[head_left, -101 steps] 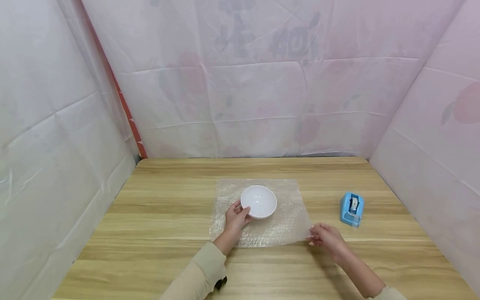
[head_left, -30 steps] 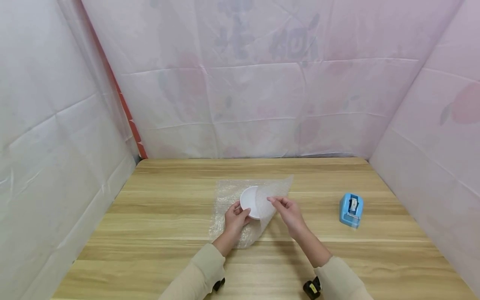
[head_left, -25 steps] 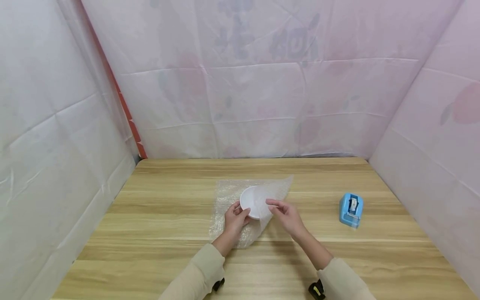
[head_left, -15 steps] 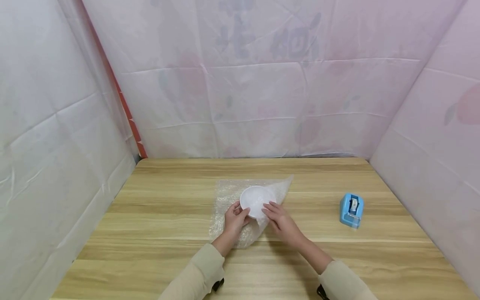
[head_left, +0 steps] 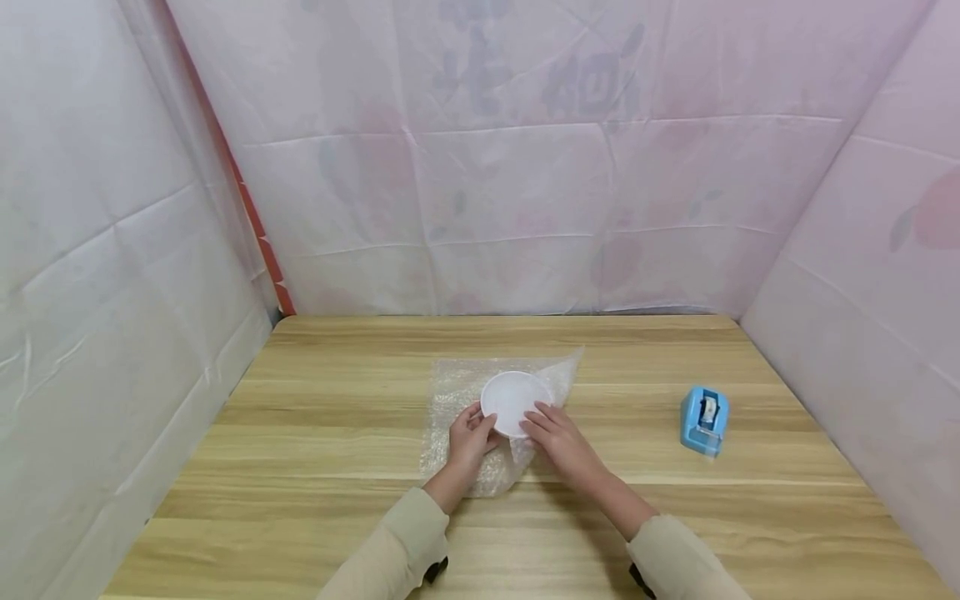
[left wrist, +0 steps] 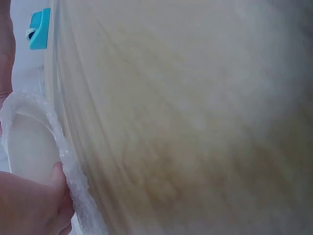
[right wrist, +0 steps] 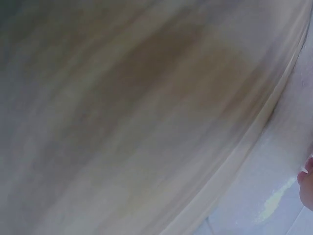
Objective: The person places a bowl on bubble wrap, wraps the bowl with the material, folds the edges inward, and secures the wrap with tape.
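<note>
Looking down through the head view, I have the bowl (head_left: 506,393) sitting on the wrap (head_left: 453,387), near the middle of the worktop (head_left: 322,417). My left grip (head_left: 468,440) holds the bowl by its near left rim, thumb over the edge. My right grip (head_left: 562,446) has its fingers extended, resting on the bowl's near right rim.

On the right the wrap is folded in toward the bowl, a pointed corner sticking out at the far right; how far the fold reaches across the bowl I cannot tell. The wrap's far edge lies well short of the worktop's far edge, where the sheet (head_left: 525,183) hangs. I have a broad stretch of worktop to the left; to the right, the dispenser (head_left: 705,421) stands between my right grip and the side edge.

The left wrist view adds what the head view flattens: bumpy wrap curling up around the bowl's side, close by the thumb. The right wrist view gives mostly blurred wood, with fingertips (right wrist: 306,186) at its right border; whose, I cannot tell.
</note>
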{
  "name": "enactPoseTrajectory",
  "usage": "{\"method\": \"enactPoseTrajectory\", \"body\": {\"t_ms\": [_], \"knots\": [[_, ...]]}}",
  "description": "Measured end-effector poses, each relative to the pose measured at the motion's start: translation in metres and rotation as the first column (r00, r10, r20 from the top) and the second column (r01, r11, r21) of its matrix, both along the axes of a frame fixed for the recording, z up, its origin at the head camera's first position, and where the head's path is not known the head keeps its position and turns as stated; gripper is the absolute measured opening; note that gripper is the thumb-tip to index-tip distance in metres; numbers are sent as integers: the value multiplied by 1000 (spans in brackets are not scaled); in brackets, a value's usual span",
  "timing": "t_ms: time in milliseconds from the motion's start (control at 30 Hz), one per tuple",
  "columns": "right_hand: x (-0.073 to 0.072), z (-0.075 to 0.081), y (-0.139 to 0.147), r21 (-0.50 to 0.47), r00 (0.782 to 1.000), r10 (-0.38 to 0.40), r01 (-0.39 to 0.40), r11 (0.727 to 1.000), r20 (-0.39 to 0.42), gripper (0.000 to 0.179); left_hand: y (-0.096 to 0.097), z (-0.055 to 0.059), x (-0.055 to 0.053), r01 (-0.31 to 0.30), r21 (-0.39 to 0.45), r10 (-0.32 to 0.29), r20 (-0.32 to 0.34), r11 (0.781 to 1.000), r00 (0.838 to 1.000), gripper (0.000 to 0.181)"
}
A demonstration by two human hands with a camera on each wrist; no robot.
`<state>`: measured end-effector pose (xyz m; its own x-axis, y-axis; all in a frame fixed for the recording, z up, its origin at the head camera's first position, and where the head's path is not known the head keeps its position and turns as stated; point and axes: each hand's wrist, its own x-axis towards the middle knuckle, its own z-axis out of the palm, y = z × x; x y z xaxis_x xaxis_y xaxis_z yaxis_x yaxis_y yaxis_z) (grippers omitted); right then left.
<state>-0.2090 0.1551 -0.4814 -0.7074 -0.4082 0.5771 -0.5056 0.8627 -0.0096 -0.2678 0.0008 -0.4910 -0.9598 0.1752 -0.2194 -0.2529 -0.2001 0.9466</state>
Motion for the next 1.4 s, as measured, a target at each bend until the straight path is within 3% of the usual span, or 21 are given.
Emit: {"method": "enactPoseTrajectory", "body": {"t_ms": [300, 733, 933, 1100, 1167, 1400], "knots": [[-3, 0, 0, 94, 997, -30, 36, 995, -68, 19, -1, 3, 2, 16, -9, -16, 25, 1000, 1000, 46], [2, 1, 2, 121, 993, -29, 43, 992, -117, 17, -8, 5, -1, 38, -82, -35, 45, 996, 998, 46], [6, -1, 4, 123, 990, -8, 25, 992, -139, 15, -21, 10, -21, -20, -136, 25, 32, 991, 999, 45], [8, -2, 5, 122, 987, 3, 17, 992, -158, 15, -34, 14, -42, -120, -248, 108, -59, 961, 992, 43], [9, -3, 5, 123, 986, 9, 13, 992, -169, 16, -40, 14, -49, -138, -280, 124, -67, 950, 990, 44], [13, -3, 8, 131, 980, 24, 2, 991, -198, 17, -52, 16, -69, -79, -251, 101, 75, 965, 992, 52]]}}
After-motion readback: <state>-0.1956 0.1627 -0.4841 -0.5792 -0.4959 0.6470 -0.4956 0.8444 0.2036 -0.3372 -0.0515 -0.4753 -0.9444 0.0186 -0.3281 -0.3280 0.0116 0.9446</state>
